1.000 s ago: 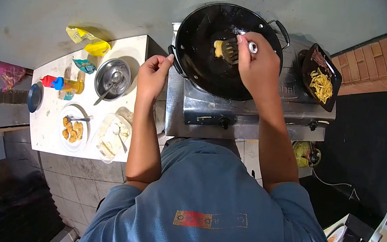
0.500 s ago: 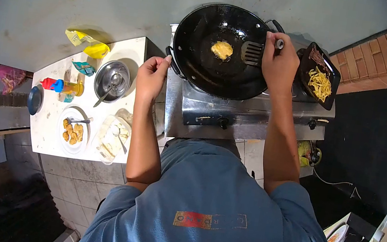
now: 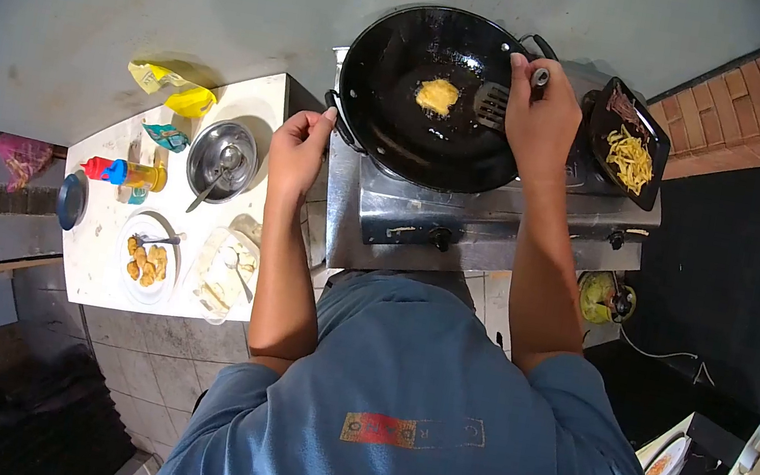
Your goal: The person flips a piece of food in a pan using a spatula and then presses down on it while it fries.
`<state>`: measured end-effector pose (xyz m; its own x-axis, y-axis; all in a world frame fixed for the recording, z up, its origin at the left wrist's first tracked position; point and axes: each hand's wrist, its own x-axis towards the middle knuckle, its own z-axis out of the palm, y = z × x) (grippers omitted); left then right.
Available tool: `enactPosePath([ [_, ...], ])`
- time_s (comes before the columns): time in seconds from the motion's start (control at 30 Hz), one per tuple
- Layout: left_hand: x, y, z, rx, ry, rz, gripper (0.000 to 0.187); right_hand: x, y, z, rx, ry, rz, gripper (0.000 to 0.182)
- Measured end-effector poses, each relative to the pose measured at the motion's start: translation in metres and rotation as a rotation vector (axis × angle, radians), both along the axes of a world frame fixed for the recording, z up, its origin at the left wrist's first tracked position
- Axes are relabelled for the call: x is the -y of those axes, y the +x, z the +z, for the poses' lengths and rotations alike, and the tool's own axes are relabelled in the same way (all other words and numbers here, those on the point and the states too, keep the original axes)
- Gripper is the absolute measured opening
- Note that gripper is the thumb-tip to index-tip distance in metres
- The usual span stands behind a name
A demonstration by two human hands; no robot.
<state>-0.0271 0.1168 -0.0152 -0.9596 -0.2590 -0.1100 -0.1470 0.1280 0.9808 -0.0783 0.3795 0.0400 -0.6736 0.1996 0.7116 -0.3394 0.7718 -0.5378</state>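
A large black wok [image 3: 395, 145] sits on the stove, with one yellow fried piece [image 3: 436, 96] lying near its middle in a little oil. My left hand [image 3: 300, 147] is closed at the wok's left loop handle [image 3: 346, 123], thumb and fingers pinched on it. In my right hand [image 3: 542, 124] is a slotted spatula [image 3: 492, 106], gripped by its handle, whose end pokes out above the fist. The spatula's slotted head hangs over the wok's right side, apart from the yellow piece.
Right of the wok, a black tray [image 3: 647, 187] holds fries and dark meat strips. On the white table [image 3: 87, 266] at left stand a metal bowl [image 3: 205, 150], a plate [image 3: 154, 296] of fried pieces, a plastic tub [image 3: 212, 295] and sauce bottles [image 3: 136, 174]. The steel stove [image 3: 502, 219] has front knobs.
My right hand and the spatula have shifted slightly left and up. My left hand stays at the wok handle, and the yellow piece lies in about the same spot.
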Motion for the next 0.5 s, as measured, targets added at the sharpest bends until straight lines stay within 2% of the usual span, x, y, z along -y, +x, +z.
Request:
enactPosePath([
  [0.1,0.0009,-0.0009,-0.002,-0.016,-0.001,-0.018,0.027,0.0035,0.0004,0.0038,0.011,-0.074,0.001,0.025],
  [0.17,0.0022,-0.002,-0.0045,-0.027,-0.005,-0.019,0.027,0.0036,-0.0003,0.0072,-0.119,-0.148,0.003,0.024],
  [0.5,0.0033,-0.0021,-0.0059,-0.013,-0.015,-0.025,0.028,0.0031,0.0051,0.0006,-0.035,-0.037,0.027,0.022],
])
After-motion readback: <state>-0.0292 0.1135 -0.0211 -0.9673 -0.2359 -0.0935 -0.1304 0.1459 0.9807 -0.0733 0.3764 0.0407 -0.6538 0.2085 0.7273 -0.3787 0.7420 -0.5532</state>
